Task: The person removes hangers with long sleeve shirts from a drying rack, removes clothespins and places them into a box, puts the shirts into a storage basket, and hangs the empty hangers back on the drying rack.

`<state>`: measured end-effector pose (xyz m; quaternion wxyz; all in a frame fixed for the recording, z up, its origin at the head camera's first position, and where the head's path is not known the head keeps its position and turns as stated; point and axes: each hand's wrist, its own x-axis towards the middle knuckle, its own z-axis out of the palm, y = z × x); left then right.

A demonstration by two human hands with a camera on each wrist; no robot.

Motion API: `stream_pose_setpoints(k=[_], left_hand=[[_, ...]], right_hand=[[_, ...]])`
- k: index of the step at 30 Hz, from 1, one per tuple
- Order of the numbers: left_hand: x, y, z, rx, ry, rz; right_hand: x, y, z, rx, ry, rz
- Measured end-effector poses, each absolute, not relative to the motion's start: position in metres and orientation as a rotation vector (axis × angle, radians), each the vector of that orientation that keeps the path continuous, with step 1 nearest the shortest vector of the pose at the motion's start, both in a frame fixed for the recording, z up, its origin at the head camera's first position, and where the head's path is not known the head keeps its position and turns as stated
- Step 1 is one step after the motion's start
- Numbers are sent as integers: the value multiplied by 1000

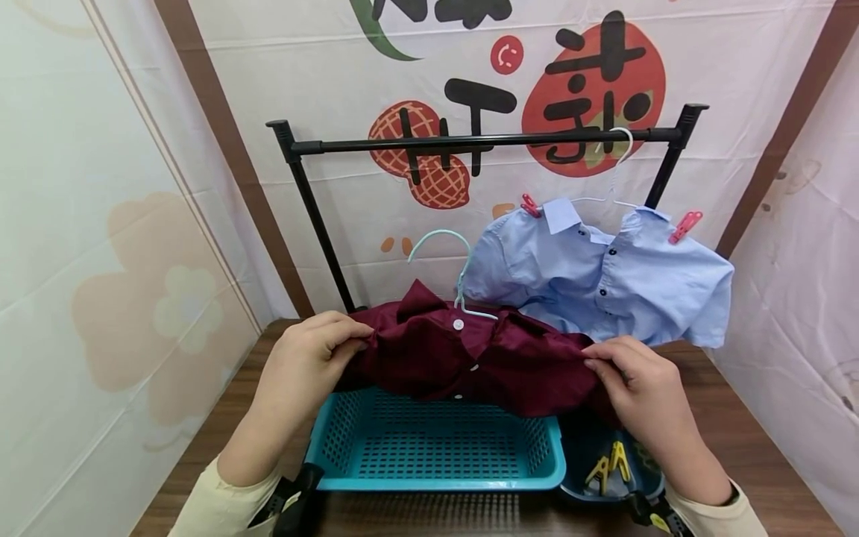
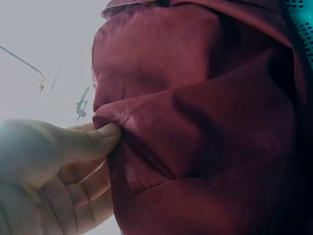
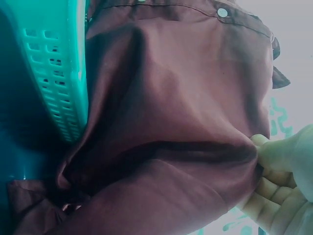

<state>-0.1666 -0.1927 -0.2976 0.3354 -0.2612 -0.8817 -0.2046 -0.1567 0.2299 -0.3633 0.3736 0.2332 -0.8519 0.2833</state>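
Both hands pinch a dark red shirt point(image 1: 429, 358) at its two shoulder sides, holding it spread above the basket. In the head view the left hand point(image 1: 312, 358) grips the left side and the right hand point(image 1: 640, 380) the right side. A pale green hanger point(image 1: 463, 280) sticks up from the collar, its hook free of the rail. In the left wrist view the thumb and fingers of the left hand point(image 2: 63, 166) pinch the red cloth point(image 2: 161, 112). The right wrist view has the right hand point(image 3: 283, 171) pinching the shirt's edge point(image 3: 195, 112).
A black rack point(image 1: 470, 142) stands behind, with a light blue shirt point(image 1: 604, 276) on a white hanger, clipped by red pegs point(image 1: 684, 226). Below are a teal basket point(image 1: 436, 483) and a smaller blue basket point(image 1: 590, 496) with yellow clips point(image 1: 619, 461), on a wooden table point(image 1: 738, 447).
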Motion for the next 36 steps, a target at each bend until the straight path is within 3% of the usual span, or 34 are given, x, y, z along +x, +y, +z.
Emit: stream_pose_setpoints(k=[22,36], left_hand=[[-164,-147,-280,-851,-2199,-601],[-166,-139,-293,-872,-2157,-635]], right_hand=[[-158,217,-367,717,-2002,707],[-149,221,-357,688,-2196,705]])
